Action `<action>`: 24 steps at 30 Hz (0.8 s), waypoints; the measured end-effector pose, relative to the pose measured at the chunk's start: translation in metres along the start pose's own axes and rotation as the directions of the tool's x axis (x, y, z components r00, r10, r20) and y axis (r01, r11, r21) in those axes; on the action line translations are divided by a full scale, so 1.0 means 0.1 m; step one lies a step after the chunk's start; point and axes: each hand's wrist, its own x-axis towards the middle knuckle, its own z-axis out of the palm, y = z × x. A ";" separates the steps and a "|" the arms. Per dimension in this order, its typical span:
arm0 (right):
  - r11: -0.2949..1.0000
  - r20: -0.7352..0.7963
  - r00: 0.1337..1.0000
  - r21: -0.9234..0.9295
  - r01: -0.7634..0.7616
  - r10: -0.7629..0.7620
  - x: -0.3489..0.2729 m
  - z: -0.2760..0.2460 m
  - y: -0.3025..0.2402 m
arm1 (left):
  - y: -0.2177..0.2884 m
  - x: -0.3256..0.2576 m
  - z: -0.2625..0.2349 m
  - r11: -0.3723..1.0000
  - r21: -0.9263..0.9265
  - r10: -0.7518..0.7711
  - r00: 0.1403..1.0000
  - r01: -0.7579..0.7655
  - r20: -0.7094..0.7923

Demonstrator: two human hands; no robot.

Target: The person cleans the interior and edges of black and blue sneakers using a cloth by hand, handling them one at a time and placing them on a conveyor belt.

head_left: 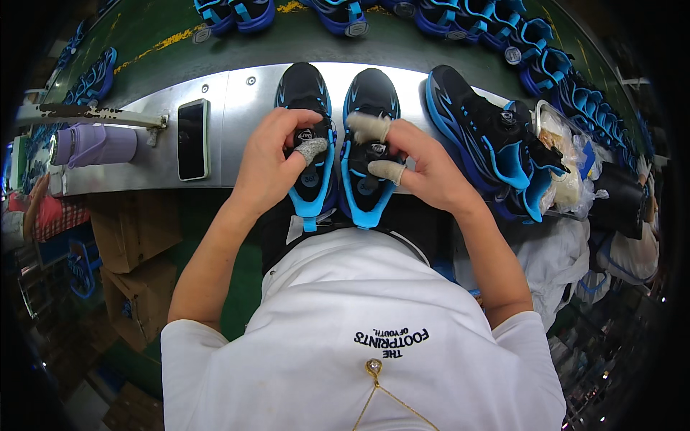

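A pair of black sneakers with bright blue trim stands side by side before me, toes pointing away. My left hand (277,158) is curled over the left sneaker (305,85), its index finger and covered thumb around the round dial (305,134) on the tongue. Over the right sneaker (370,86), my right hand (425,164) has its thumb and index finger spread either side of that shoe's dial (376,149). Both those fingers wear pale covers, and the index finger is slightly blurred. Nothing shows between them except the shoe below.
More matching sneakers (474,129) stand close on the right, beside a container of plastic-wrapped items (564,154). On the metal bench (237,108) lie a phone (192,140) and a lilac bottle (104,146). Rows of sneakers (460,21) line the green surface beyond. Cardboard boxes (133,230) sit below left.
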 end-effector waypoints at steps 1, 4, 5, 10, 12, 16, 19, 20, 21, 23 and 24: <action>0.998 0.026 0.999 -0.053 0.029 -0.028 -0.01 0.00 0.01 | 0.02 0.02 -0.01 0.997 -0.076 -0.027 0.999 0.028 0.020; 0.971 -0.003 0.998 -0.230 0.059 -0.061 -0.06 0.04 0.04 | 0.21 -0.03 -0.01 0.993 0.053 0.113 0.990 -0.109 -0.088; 0.963 -0.050 0.996 -0.264 0.063 -0.079 -0.07 0.06 0.05 | 0.32 -0.11 0.01 0.932 0.276 0.290 0.939 -0.233 -0.184; 0.999 0.042 0.999 0.040 0.004 -0.005 0.03 -0.08 0.05 | 0.58 -0.36 0.31 0.554 -0.436 -0.414 0.689 0.709 0.595; 0.998 0.094 0.993 -0.011 -0.064 0.065 -0.03 -0.07 0.02 | 0.44 -0.33 0.46 0.498 -0.468 -0.378 0.669 0.730 0.640; 0.997 -0.034 0.999 -0.072 -0.039 0.036 -0.06 0.00 0.00 | 0.50 -0.34 0.66 0.145 -0.725 -0.388 0.713 0.673 0.584; 0.999 0.040 0.998 0.005 -0.038 0.038 -0.01 -0.06 0.06 | 0.52 -0.34 0.66 0.104 -0.741 -0.428 0.702 0.664 0.569; 0.996 0.122 0.992 0.076 -0.036 0.027 0.01 -0.09 0.07 | 0.50 -0.36 0.68 0.076 -0.753 -0.406 0.710 0.653 0.575; 0.998 0.123 0.991 -0.009 -0.058 0.059 0.00 -0.09 0.06 | 0.49 -0.36 0.69 0.047 -0.765 -0.385 0.718 0.643 0.580; 0.992 0.029 1.000 -0.129 -0.001 0.005 -0.04 0.03 0.11 | 0.57 -0.33 0.71 0.056 -0.766 -0.417 0.712 0.641 0.565; 0.967 -0.058 0.996 -0.251 0.046 -0.062 -0.06 0.07 0.12 | 0.61 -0.32 0.71 0.066 -0.766 -0.448 0.705 0.639 0.550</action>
